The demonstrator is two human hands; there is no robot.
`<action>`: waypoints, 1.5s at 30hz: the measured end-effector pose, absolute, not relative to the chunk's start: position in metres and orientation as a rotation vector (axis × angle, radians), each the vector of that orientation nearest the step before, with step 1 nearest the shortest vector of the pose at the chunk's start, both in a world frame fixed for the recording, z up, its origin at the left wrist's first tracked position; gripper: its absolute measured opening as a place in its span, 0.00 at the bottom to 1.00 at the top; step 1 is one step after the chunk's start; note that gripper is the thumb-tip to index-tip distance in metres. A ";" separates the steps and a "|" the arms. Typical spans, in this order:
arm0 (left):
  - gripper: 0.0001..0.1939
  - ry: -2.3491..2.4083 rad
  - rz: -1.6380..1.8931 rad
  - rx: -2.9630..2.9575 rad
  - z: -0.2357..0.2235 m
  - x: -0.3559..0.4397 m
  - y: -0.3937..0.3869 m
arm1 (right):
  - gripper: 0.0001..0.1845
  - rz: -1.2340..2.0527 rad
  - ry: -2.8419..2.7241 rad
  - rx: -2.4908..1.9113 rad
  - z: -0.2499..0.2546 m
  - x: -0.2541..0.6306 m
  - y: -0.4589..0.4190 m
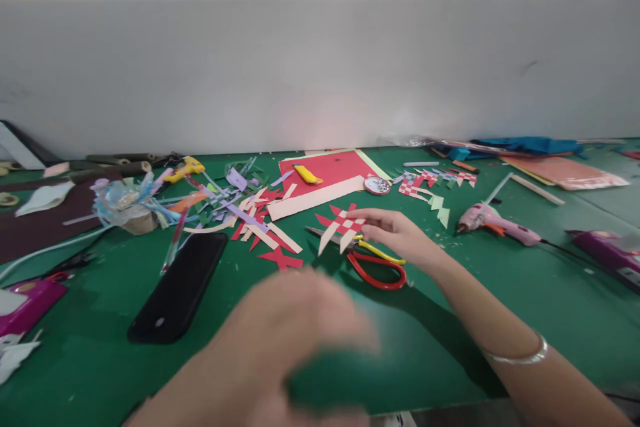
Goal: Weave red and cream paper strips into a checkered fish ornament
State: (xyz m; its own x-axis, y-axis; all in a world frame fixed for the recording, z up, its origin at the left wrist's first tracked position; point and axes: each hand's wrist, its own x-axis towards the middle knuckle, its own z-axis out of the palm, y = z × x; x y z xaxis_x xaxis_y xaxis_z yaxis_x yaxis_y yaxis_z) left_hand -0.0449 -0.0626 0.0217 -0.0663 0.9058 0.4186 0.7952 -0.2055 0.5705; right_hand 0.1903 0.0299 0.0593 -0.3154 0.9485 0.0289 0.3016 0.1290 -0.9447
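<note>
Between the thumb and fingers of my right hand [393, 233] is a woven paper fish [345, 225], a red and cream checkered piece with pointed strip ends. It is held just above a pair of scissors [377, 280] with red and yellow handles, which lie on the table. My left hand [305, 327] is raised close to the camera and blurred by motion. A gap shows between its curved fingers and thumb, with nothing seen in it. Red, cream and purple paper strips [250, 220] are heaped beyond my hands, and a red cut scrap [281, 257] lies nearer.
A black phone [180, 287] lies to the left. Red paper sheets [330, 170] carry a yellow cutter [307, 174], with a round tin [377, 185] beside them. More woven pieces [415, 183] sit at the right, near a pink glue gun [497, 223]. A grey partition [300, 80] borders the green table.
</note>
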 end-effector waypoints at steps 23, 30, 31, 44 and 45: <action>0.18 0.919 0.955 1.367 0.036 -0.021 0.041 | 0.16 0.956 -2.081 -1.118 0.075 0.148 0.070; 0.27 0.963 1.034 1.207 0.023 -0.042 0.055 | 0.16 0.955 -2.077 -1.115 0.073 0.140 0.078; 0.26 0.971 1.025 1.223 0.023 -0.043 0.055 | 0.16 0.965 -2.075 -1.109 0.073 0.140 0.079; 0.15 1.123 0.926 1.457 0.034 -0.042 0.044 | 0.15 0.889 -2.072 -1.159 0.078 0.135 0.084; 0.15 1.129 0.930 1.473 0.033 -0.043 0.044 | 0.15 0.879 -2.061 -1.165 0.078 0.136 0.085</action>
